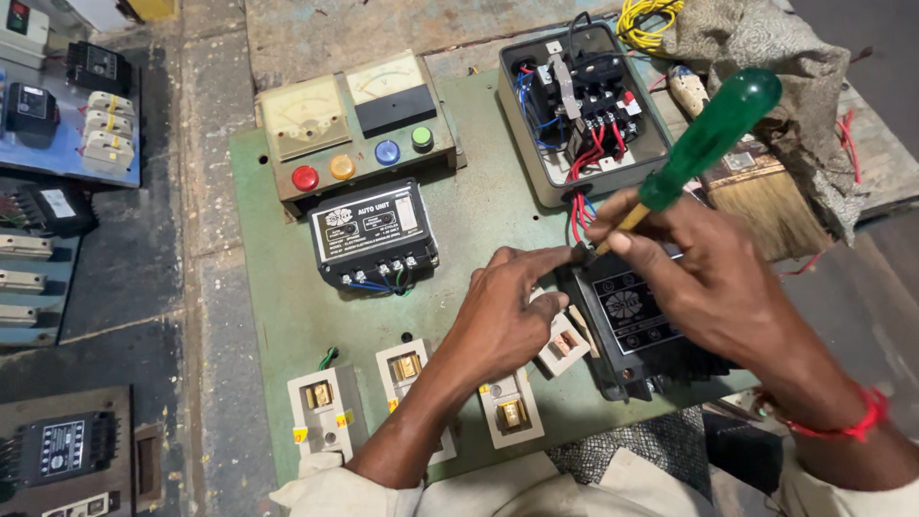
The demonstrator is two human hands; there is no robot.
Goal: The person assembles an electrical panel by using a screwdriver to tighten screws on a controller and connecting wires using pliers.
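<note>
My right hand grips a screwdriver with a green handle, its tip down at the top left corner of a black module on the green panel board. My left hand rests beside it, forefinger stretched to the same corner, over a white fuse holder. Red wires run from that corner up into an open grey starter box. A red thread circles my right wrist.
On the board sit a meter box with coloured push buttons, a black unit with terminals, and white fuse holders along the front edge. A brush, a cloth and yellow wire lie at right. More electrical boards lie at left.
</note>
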